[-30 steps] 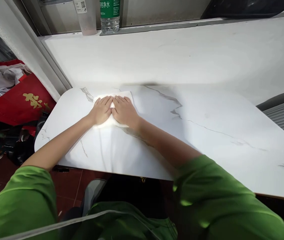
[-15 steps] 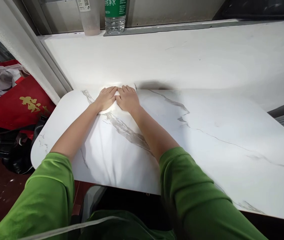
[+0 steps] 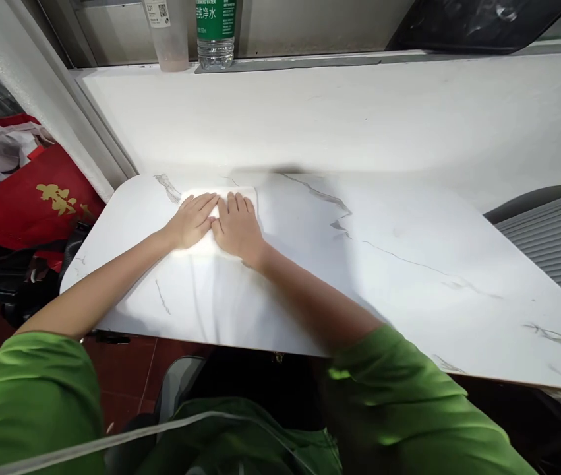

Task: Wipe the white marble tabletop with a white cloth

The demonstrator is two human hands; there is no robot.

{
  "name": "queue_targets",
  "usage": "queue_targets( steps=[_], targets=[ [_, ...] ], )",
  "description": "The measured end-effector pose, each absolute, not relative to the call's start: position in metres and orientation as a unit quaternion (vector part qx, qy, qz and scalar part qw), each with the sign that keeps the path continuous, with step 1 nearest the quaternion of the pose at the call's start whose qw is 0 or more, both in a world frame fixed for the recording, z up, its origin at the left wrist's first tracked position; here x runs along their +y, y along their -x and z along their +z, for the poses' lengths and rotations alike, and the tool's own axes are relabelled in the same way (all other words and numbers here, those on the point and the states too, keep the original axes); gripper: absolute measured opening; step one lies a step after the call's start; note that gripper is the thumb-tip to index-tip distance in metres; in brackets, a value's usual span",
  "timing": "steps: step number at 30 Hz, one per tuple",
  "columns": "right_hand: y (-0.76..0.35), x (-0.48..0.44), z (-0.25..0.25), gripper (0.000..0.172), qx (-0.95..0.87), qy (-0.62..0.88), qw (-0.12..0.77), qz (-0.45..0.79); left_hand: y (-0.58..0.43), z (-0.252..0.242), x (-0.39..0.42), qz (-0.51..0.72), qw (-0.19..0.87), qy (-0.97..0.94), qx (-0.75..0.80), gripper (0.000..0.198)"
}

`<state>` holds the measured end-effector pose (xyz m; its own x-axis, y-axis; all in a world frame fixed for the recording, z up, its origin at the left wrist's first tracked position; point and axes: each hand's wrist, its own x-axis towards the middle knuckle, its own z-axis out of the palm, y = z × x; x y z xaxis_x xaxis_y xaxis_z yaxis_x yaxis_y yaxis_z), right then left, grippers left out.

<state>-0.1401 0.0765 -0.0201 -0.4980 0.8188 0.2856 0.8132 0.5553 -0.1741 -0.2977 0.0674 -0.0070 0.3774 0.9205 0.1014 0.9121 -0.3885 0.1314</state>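
Note:
A white cloth [image 3: 205, 247] lies spread on the white marble-patterned table [image 3: 409, 231], left of its middle. My left hand [image 3: 192, 220] rests flat on the cloth's left part, fingers stretched forward. Beside it, my right hand [image 3: 237, 225] presses flat on the cloth with its fingers extended. The two hands touch or nearly touch at the thumbs. Much of the cloth is hidden beneath them; its far edge and right corner show past the fingertips.
A white wall borders the table's far side. On the ledge above stand a clear plastic cup [image 3: 170, 43], a green-labelled water bottle [image 3: 215, 36] and a black object [image 3: 472, 26]. A red bag [image 3: 37, 198] is at the left. Something grey and ribbed [image 3: 547, 234] sits beyond the right edge.
Both hands have come back from the wall side toward me and a little left, with the cloth beneath them. The cloth now lies flatter. My view has shifted slightly right.

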Motion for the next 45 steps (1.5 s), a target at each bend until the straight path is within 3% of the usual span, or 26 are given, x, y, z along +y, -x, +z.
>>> queue_targets(
  steps=[11,19,25,38,45],
  targets=[
    [0.148,-0.049,-0.006,0.063,-0.899,0.402,0.167,0.049,0.314,0.003,-0.073,0.087,0.041,-0.825,0.557,0.059],
    [0.149,-0.066,-0.001,0.064,-0.914,0.373,0.143,0.067,0.313,0.009,-0.103,0.080,0.053,-0.813,0.574,0.057],
    [0.159,-0.037,-0.005,0.062,-0.916,0.371,0.149,0.044,0.326,0.002,-0.072,0.081,0.049,-0.815,0.571,0.058],
    [0.212,0.107,-0.018,0.049,-0.875,0.441,0.197,0.024,0.370,-0.002,0.095,0.090,0.058,-0.818,0.565,0.058],
    [0.226,0.162,-0.022,0.044,-0.871,0.449,0.196,0.019,0.378,-0.002,0.148,0.107,0.048,-0.827,0.551,0.055]
  ],
)
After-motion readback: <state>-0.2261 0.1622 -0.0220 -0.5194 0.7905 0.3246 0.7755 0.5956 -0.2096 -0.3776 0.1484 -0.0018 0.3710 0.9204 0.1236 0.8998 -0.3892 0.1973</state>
